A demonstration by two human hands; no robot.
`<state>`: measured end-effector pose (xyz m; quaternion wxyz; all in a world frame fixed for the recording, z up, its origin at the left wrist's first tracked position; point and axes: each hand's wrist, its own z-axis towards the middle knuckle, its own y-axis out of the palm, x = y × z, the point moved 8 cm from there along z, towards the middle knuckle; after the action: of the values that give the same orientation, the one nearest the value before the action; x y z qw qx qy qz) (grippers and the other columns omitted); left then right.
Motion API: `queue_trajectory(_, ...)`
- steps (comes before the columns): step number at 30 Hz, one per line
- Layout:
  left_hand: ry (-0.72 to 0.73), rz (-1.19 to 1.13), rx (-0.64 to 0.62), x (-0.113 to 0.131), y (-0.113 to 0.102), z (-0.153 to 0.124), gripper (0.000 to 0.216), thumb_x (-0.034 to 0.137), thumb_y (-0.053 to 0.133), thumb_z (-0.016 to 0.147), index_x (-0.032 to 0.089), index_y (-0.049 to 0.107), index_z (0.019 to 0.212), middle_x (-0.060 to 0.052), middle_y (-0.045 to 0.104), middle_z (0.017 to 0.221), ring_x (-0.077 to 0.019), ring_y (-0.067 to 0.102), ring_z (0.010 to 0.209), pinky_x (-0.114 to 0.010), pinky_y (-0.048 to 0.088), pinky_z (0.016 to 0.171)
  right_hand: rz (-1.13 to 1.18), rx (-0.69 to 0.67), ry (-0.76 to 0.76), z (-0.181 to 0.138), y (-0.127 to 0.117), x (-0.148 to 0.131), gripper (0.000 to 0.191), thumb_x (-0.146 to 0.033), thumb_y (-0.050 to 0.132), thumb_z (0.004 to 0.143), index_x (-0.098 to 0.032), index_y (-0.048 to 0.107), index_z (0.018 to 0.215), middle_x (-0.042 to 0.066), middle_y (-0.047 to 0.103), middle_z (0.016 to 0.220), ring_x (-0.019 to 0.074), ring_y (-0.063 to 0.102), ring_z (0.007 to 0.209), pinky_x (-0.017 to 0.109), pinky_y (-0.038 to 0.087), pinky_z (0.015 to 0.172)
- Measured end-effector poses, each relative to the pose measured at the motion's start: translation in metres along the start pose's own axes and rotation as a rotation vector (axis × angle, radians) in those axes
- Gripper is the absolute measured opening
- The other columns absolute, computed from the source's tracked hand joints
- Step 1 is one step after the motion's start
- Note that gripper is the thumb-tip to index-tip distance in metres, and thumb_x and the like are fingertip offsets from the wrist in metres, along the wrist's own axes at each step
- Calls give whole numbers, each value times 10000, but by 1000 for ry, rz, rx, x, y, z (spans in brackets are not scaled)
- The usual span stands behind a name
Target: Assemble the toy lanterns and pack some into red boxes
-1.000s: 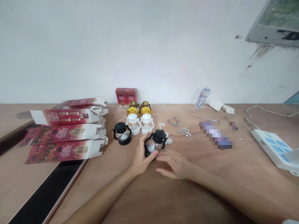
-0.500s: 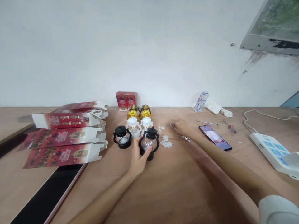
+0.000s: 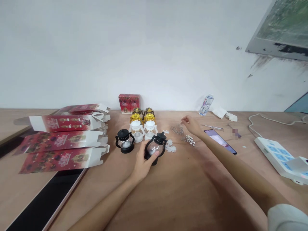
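My left hand [image 3: 143, 161] is wrapped round a black lantern [image 3: 156, 148] with a clear round body, tilted slightly to the right. Fingers pinched together, my right hand [image 3: 192, 125] hovers just above and right of a small heap of silvery metal pieces [image 3: 177, 129]; whatever is in the pinch is too small to make out. Close by lie several round silver button cells [image 3: 190, 140] and a scatter of small white pieces [image 3: 170, 148]. A second black lantern [image 3: 125, 141] stands left of my left hand. Behind it are white lanterns [image 3: 137, 131], gold lanterns [image 3: 136, 118] and bronze-coloured lanterns [image 3: 149, 111].
Red and white open cartons [image 3: 62, 141] lie at the left, beside a dark strip [image 3: 48, 199]. Two closed red boxes [image 3: 129, 103] stand against the wall. To the right are a bottle [image 3: 206, 105], crumpled tissue [image 3: 223, 113], a pen [image 3: 211, 127], a phone [image 3: 220, 141] and a power strip [image 3: 281, 154].
My right hand has lifted off the metal heap and moved slightly right and up, uncovering it. My left hand still holds the black lantern, now tilted a little more to the right.
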<state>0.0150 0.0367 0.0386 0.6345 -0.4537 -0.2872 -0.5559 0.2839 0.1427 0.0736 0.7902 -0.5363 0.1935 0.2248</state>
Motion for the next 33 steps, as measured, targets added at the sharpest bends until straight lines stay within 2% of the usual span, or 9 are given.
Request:
queue_trajectory(4,-30,-6,22,-5,-1,1,380,386,576,801,204,487,1123,-52,614,1097,-211,570,1040,-338,433,915,181,105,72,5,-11,10,169,-209,383,868,-135,515,943,92,686,831,147,648,798,277,476,756)
queue_trajectory(10,-51,-14,44,-8,-2,2,390,389,583,793,203,499,1126,-58,610,1116,-223,562,1070,-349,431,933,323,105,126,3,-1,24,119,-261,450,836,-163,517,834,48,655,682,156,642,674,273,494,652)
queue_trajectory(20,-28,-43,30,-5,0,4,359,378,586,792,197,514,1095,-47,616,1084,-210,571,1049,-332,437,929,297,82,181,-5,9,42,89,-235,474,825,-170,527,793,10,623,621,133,595,581,260,473,624)
queue_trajectory(26,-36,-45,25,-6,0,4,360,377,590,788,200,513,1093,-43,617,1078,-206,571,1037,-330,435,925,262,110,204,-9,0,37,94,-243,496,801,-174,544,759,-11,586,555,140,570,547,263,449,610)
queue_trajectory(33,-38,-39,27,-9,1,4,376,383,601,776,199,513,1092,-46,621,1060,-208,579,1015,-337,442,910,300,113,250,-9,-5,29,103,-247,516,795,-177,548,727,-33,532,514,115,504,449,226,409,470)
